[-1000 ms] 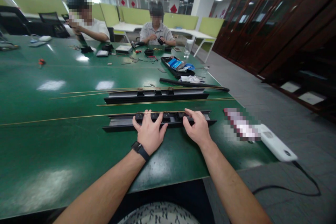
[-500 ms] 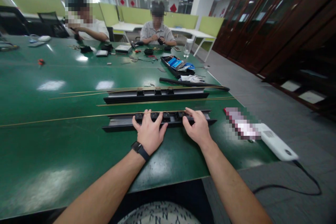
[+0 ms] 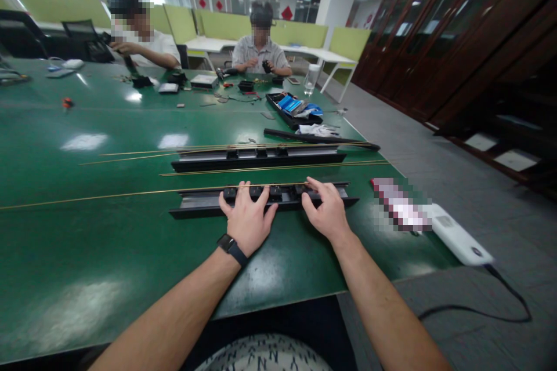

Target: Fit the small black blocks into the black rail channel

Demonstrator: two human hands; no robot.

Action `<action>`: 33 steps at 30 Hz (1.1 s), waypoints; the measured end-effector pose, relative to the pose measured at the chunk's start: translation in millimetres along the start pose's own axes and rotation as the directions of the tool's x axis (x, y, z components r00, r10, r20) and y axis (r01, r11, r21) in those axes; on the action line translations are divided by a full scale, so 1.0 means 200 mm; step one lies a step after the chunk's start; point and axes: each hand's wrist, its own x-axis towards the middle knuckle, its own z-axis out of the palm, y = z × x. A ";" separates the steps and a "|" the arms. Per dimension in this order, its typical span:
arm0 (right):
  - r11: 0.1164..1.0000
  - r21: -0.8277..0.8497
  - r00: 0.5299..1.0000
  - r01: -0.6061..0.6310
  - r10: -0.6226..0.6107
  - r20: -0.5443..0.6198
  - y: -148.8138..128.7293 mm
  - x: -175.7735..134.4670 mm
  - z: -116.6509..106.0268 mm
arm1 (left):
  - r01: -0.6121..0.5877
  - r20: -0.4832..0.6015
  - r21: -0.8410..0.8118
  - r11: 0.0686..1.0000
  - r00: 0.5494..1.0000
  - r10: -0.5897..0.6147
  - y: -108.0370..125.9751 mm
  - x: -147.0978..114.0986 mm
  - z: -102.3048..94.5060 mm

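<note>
A long black rail [image 3: 200, 203] with a silvery inner channel lies crosswise on the table before me. Small black blocks [image 3: 275, 192] sit inside its channel. My left hand [image 3: 248, 214] rests over the rail with fingers spread, the fingertips touching the blocks and a thin brass-coloured rod [image 3: 130, 193]. This rod runs along the rail's top and stretches far out to the left. On the right part of the rail, my right hand [image 3: 325, 208] has thumb and index finger closed around a black block [image 3: 299, 189], near the rod's right end. The fingers partly hide that block.
Behind lies a second black rail [image 3: 256, 162] with brass-coloured rods across it. Beyond are a black bar [image 3: 278, 134], white gloves [image 3: 317, 131] and a black tray [image 3: 278, 107]. A phone [image 3: 398, 203] and white power bank [image 3: 456, 235] lie right. Two people sit opposite.
My two hands and the rail stay practically in place. Across the table, the co-workers' hands have shifted slightly.
</note>
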 end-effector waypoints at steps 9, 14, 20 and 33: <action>0.999 -0.003 0.999 0.034 -0.034 0.021 0.00 0.00 0.00 | -0.002 -0.014 -0.016 1.000 1.000 0.002 0.00 0.00 0.00; 0.999 0.007 0.999 0.036 -0.036 0.032 0.01 -0.01 0.01 | -0.007 -0.014 -0.003 1.000 1.000 0.007 0.00 0.00 0.00; 0.999 -0.007 0.999 0.039 -0.039 0.019 0.00 0.00 0.01 | -0.001 -0.015 -0.005 1.000 1.000 0.001 0.00 0.00 0.00; 0.983 -0.108 0.981 -0.146 0.129 -0.148 0.03 0.01 0.00 | 0.008 -0.016 -0.018 1.000 1.000 -0.008 0.00 0.00 0.01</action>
